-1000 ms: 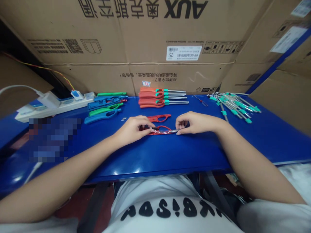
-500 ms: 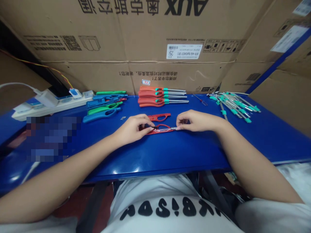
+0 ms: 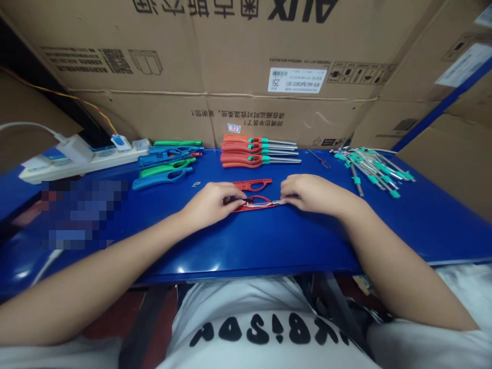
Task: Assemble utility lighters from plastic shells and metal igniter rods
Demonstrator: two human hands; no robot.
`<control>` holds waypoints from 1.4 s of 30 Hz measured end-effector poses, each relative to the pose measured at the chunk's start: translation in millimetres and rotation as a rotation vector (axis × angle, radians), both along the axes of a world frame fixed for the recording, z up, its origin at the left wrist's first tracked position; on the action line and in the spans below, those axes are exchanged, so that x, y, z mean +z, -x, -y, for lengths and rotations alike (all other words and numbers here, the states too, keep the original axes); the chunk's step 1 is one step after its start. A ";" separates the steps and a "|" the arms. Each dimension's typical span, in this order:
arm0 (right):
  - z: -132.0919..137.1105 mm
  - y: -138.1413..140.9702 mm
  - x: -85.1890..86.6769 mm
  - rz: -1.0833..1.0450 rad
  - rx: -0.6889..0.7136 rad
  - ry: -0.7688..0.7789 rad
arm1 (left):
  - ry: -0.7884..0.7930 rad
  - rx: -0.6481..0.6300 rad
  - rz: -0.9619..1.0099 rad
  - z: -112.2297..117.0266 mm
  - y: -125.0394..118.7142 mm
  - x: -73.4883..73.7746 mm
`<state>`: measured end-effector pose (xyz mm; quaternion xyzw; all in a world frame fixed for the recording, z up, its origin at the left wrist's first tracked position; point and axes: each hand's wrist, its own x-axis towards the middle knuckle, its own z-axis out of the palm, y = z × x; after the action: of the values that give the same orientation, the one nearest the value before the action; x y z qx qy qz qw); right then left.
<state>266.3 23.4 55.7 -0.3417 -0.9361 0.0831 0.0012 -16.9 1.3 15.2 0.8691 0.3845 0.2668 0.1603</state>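
A red lighter casing half point(image 3: 259, 207) lies on the blue table with its hollow side up and thin white wires point(image 3: 253, 205) running along it. My left hand point(image 3: 215, 205) is closed at its left end, thumb and forefinger pinching a small black part point(image 3: 248, 200). At the other end, my right hand point(image 3: 307, 192) is closed around a metal tube point(image 3: 277, 202), whose far part is hidden by the fingers. Just behind lies another red casing half point(image 3: 255, 185), apart from both hands.
Orange lighters point(image 3: 240, 160) are stacked at the back. Blue and green casings point(image 3: 161, 178) lie left, near a power strip point(image 3: 57, 171). Metal tubes with teal collars point(image 3: 372, 169) are heaped right, beside a small screwdriver point(image 3: 323, 161). A cardboard wall point(image 3: 238, 77) stands behind.
The view has shifted slightly. Both hands keep their grips at the two ends of the casing, and the right fingers have moved only a little around the tube.
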 end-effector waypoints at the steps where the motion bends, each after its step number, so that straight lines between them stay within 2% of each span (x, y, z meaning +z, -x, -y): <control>1: 2.8 2.1 1.1 0.031 -0.001 -0.027 | -0.004 -0.001 -0.005 0.2 -0.1 0.0; 8: 12.5 9.1 5.9 0.107 0.006 -0.090 | -0.046 -0.006 -0.002 0.2 0.0 -0.6; 15: 2.6 2.0 -0.5 -0.016 -0.023 0.067 | -0.056 0.011 -0.010 0.0 1.7 1.7; 22: 3.5 -0.1 -0.9 -0.031 -0.066 0.082 | -0.021 0.031 0.020 -0.8 2.1 -0.4; 32: 4.9 -3.1 7.2 -0.060 -0.099 0.140 | -0.076 0.017 0.090 -1.3 1.5 -0.3; 38: 5.8 -2.2 7.9 -0.140 -0.061 0.232 | -0.108 0.005 0.140 0.2 -0.7 -0.3; 42: 8.5 -2.1 10.8 -0.231 -0.028 0.342 | -0.062 0.004 0.141 2.0 -1.9 0.0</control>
<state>268.5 14.9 66.5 -0.3382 -0.8972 0.2793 0.0515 -15.0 -0.7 15.1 0.8518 0.3659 0.3392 0.1595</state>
